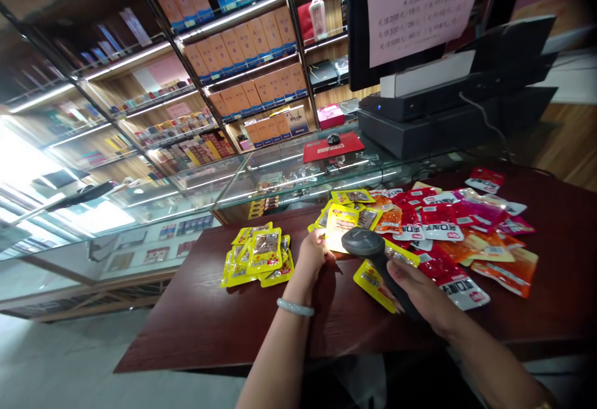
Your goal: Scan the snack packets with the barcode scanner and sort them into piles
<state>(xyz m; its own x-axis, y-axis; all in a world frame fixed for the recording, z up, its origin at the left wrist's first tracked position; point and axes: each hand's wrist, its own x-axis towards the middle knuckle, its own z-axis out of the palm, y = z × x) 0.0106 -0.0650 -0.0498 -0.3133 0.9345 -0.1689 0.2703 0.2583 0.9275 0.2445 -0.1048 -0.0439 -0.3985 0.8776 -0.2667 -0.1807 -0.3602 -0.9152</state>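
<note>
Left hand (313,253) pinched yellow pack (342,217) in fingers above counter (193,319), brightly lit; right hand (422,291) had fingers wrapped round scanner (364,242); scanning looked partway: yellow pile (265,253) sat apart at left, mixed heap (441,216) at right seemingly undone

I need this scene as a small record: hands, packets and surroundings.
Left hand: holds a yellow packet, brightly lit
Right hand: grips a dark handheld scanner, its head by that packet
Bangle: pale, on left wrist
Table: dark reddish-brown
Left pile: yellow packets
Right pile: red, orange, purple and yellow packets
Behind: pink paper sign on a black monitor
</note>
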